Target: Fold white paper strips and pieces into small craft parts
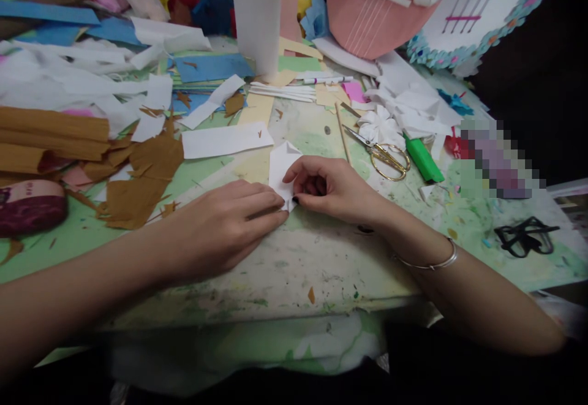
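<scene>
A small piece of folded white paper (279,166) lies on the table in front of me, its top corner folded over. My left hand (234,218) comes in from the left, fingers together and bent over the paper's lower left edge, holding it. On the other side, the curled fingers of my right hand (324,187) pinch the paper's lower right edge between thumb and forefinger. Both sets of fingertips nearly meet and hide the paper's lower part. Just beyond lies a flat white paper strip (225,141).
Gold-handled scissors (388,161), a wooden stick (343,132), a white paper flower (380,124) and a green roll (423,158) lie to the right. Brown crepe paper (144,178) and a maroon yarn ball (32,208) are at left. A white column (257,19) stands behind.
</scene>
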Tool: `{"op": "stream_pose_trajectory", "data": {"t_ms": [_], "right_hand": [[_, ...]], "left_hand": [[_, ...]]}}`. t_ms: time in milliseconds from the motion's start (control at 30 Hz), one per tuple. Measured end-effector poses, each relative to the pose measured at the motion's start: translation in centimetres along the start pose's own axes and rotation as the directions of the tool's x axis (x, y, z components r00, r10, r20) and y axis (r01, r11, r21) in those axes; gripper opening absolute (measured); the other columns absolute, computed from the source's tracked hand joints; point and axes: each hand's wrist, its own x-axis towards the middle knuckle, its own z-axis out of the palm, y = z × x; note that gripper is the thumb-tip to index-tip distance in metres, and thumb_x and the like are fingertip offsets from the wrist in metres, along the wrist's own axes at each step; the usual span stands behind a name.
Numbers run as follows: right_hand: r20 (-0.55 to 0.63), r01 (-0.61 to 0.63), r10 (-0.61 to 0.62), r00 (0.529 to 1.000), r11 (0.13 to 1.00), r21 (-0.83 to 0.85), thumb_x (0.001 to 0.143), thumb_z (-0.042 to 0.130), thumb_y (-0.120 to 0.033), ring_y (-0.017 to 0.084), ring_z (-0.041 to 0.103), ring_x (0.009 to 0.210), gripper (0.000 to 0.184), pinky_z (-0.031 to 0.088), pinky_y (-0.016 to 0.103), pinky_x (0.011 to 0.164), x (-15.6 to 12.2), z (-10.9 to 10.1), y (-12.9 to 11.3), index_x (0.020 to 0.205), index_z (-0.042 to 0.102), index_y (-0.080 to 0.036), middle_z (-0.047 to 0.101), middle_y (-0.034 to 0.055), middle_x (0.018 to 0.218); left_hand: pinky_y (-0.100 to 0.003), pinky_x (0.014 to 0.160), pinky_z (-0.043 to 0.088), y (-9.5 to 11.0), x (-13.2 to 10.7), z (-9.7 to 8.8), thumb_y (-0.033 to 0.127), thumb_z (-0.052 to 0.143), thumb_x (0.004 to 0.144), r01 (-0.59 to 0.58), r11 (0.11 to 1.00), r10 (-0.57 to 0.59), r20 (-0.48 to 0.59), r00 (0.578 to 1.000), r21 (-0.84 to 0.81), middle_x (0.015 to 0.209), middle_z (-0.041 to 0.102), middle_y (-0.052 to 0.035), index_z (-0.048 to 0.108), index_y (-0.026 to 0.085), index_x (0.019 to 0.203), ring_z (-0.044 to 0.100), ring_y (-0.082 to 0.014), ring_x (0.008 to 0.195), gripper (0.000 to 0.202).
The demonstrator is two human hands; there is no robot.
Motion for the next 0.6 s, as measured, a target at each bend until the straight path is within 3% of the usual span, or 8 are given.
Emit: {"op": "stream_pose_trajectory", "data": {"t_ms": [600], "right_hand": [[-0.029, -0.054, 0.054, 0.998, 0.998, -0.013, 0.070, 0.059, -0.011, 0.008, 0.047, 0.060, 0.026, 0.035, 0.025, 0.061, 0.04, 0.44, -0.15, 0.096, 0.061, -0.016, 0.061, -0.0037, 0.072]], "left_hand": [[-0.037, 0.086, 0.054, -0.14, -0.12, 0.00, 0.014, 0.047, 0.095, -0.004, 1.000, 0.004, 0.005, 1.000, -0.026, 0.104, 0.069, -0.0113, 0.063, 0.013, 0.111, 0.064, -0.0220, 0.099, 0.023]]}}
